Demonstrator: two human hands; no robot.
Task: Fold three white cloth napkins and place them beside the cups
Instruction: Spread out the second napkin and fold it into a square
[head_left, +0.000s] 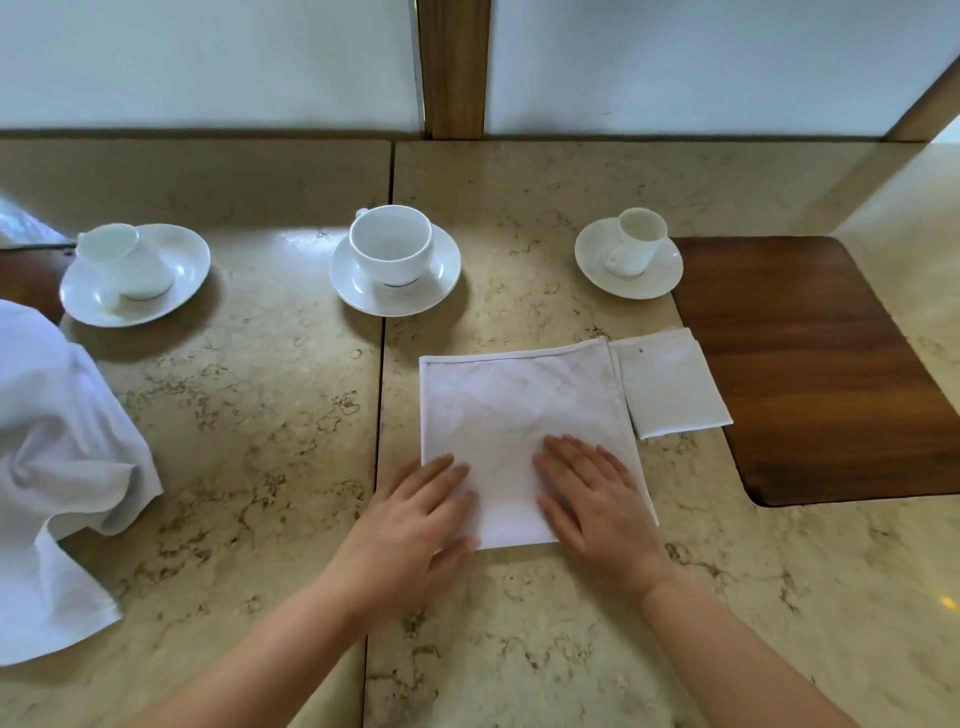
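On marble, three cups (390, 244), three napkins (514, 410), two flat hands (592, 499)

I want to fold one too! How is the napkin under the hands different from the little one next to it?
The napkin under the hands is a big square; the little napkin is folded smaller. Both the left hand and right hand press flat on the big one; nobody touches the little one. The little one partly overlaps the wooden inlay; the big one lies only on stone. Both are white cloth.

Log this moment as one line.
left hand: flat on half-folded white cloth napkin | right hand: flat on it | small folded white napkin: done | crumpled white cloth: untouched
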